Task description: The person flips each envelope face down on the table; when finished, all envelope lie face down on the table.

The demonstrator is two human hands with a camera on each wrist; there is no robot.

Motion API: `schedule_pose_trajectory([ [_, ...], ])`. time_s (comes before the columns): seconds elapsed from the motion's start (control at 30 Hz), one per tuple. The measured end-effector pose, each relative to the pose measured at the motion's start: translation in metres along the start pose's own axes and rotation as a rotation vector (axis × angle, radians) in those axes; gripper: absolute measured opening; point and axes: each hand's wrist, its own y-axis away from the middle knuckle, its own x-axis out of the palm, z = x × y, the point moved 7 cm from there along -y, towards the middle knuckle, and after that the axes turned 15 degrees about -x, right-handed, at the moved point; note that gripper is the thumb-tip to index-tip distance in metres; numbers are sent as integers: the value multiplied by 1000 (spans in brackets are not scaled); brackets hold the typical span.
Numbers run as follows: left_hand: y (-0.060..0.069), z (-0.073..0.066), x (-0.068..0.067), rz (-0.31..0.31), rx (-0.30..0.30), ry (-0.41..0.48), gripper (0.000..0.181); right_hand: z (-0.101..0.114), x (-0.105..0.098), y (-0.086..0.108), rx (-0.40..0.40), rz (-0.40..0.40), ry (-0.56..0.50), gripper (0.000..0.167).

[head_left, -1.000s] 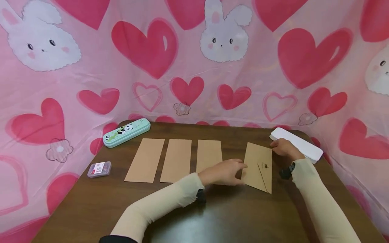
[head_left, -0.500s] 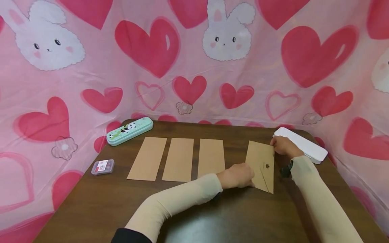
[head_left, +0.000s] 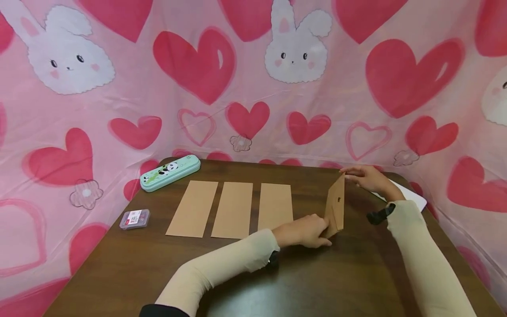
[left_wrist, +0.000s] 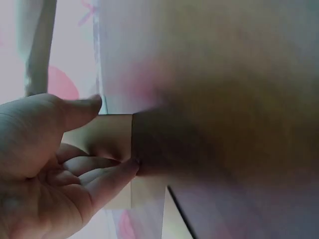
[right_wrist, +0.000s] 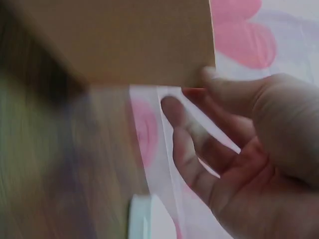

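A brown paper envelope (head_left: 334, 208) stands on edge above the table, a small dark crown print and a flap line showing on its narrow visible face. My right hand (head_left: 366, 178) pinches its upper corner; in the right wrist view the thumb (right_wrist: 234, 94) lies on the envelope (right_wrist: 149, 45). At the lower left edge is my left hand (head_left: 303, 231), its fingers against the left face. The left wrist view has the left hand (left_wrist: 55, 164) with thumb and fingers spread apart beside the tan panel (left_wrist: 122, 132).
Three flat brown envelopes lie in a row: left (head_left: 192, 209), middle (head_left: 233, 210) and right (head_left: 276, 204). A mint panda pencil case (head_left: 170, 173) lies back left, with a small clear box (head_left: 134, 219) nearer. Behind my right hand is a white case (head_left: 412, 197), partly hidden.
The envelope has gone from lying flat to standing on edge, its right side raised by my right hand. My left hand came rightward to its lower left edge, and its thumb now sticks out.
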Motion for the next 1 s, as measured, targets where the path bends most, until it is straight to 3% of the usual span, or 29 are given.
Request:
schedule_pose_trajectory([
  [0.13,5,-5,0,-25,-12,28,34,1,12,-10,-6,-6,-142,48],
  [0.23,6,-4,1,-49,-45,46,40,2,17,-13,9,-30,-149,51],
  [0.4,9,12,0,-89,-197,140,91,3,20,-14,44,-34,-138,55],
  [0.47,12,18,-4,-115,-206,222,105,3,20,-14,36,-29,-139,55],
  [0.53,16,18,-11,-162,-132,305,105,2,19,-15,24,-28,-138,53],
  [0.6,19,13,-21,-229,-24,336,93,2,18,-15,7,-28,-131,51],
  [0.7,23,3,-34,-331,105,296,67,3,18,-17,-11,-35,-130,48],
  [0.8,26,-4,-40,-390,145,224,46,3,19,-19,-16,-32,-128,50],
  [1.0,25,-7,-42,-420,160,173,38,-1,24,-21,-41,-5,-196,51],
])
